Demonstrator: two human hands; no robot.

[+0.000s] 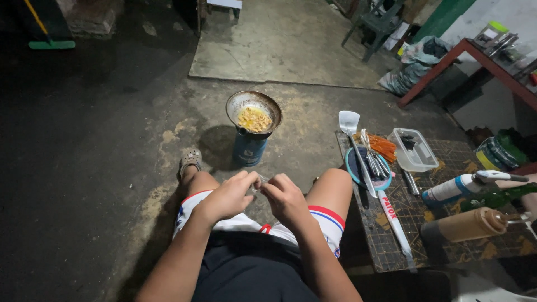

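Your left hand (pixel 226 197) and right hand (pixel 286 198) meet above your knees, and the fingers of both pinch one small, pale packet (pixel 258 186) between them. It is too small to tell what it is or whether it is open yet. By the look of it, you are in the middle of tearing or working it open, with both sets of fingers narrow and closed on it, thumbs on top.

Judging from the grip, the next move calls for a firm pinch on both sides close together and a short pull, kept level over your lap so nothing spills on your shorts (pixel 246 223).

Straight ahead of your knees, a pan (pixel 254 112) with yellowish food sits on a small blue stove (pixel 249 146) on the floor (pixel 112 168). The pan is well within reach but apart from your hands.

You are seated low on bare, stained concrete in a dim room. Just beside your right knee lies a low grid-patterned mat (pixel 403 223), which carries a white spatula (pixel 358 151), a blue-rimmed plate (pixel 366 168) with cutlery, a clear plastic tub (pixel 417 151), an orange packet (pixel 384 146), a white squeeze bottle (pixel 447 190), a green bottle (pixel 495 197) and a brown one (pixel 464 225) on their sides. Further right stands a red table (pixel 475 56) with jars on top and bags at its foot. A green broom (pixel 50 43) lies at the far left.
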